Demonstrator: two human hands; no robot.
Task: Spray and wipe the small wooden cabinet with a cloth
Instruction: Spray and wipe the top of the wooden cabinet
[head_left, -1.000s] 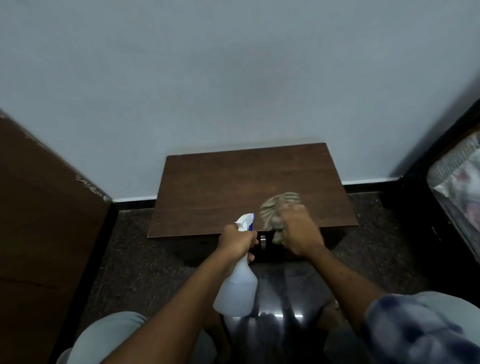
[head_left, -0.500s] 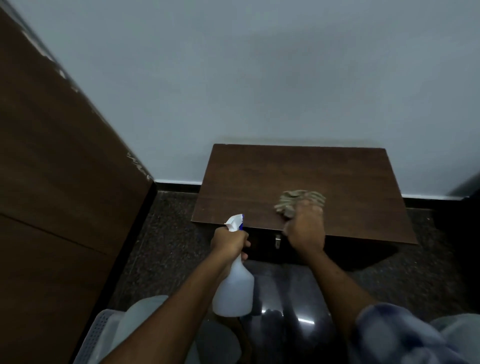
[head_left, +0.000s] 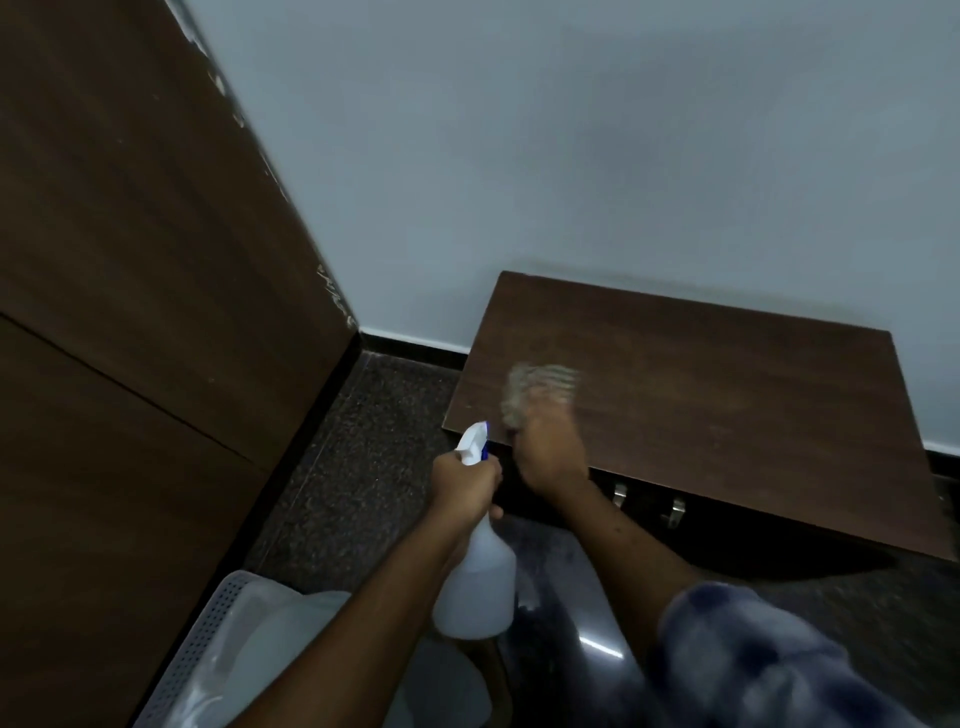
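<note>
The small wooden cabinet (head_left: 727, 395) has a dark brown top and stands against the pale wall at right of centre. My right hand (head_left: 550, 452) presses a greyish cloth (head_left: 540, 387) onto the top near its front left corner; the cloth is blurred by motion. My left hand (head_left: 462, 483) grips the neck of a translucent spray bottle (head_left: 478, 587) with a white and blue nozzle, held just in front of the cabinet's left front corner. Two metal handles (head_left: 647, 501) show under the front edge.
A tall brown wooden panel (head_left: 130, 312) fills the left side. A white perforated plastic basket (head_left: 208, 649) sits at bottom left beside my knee. The floor (head_left: 353, 467) is dark speckled stone, with a black skirting along the wall.
The view has swung left, so the cabinet now sits further right. My right hand and the cloth have slid toward the top's front left corner. The bottle stays in my left hand.
</note>
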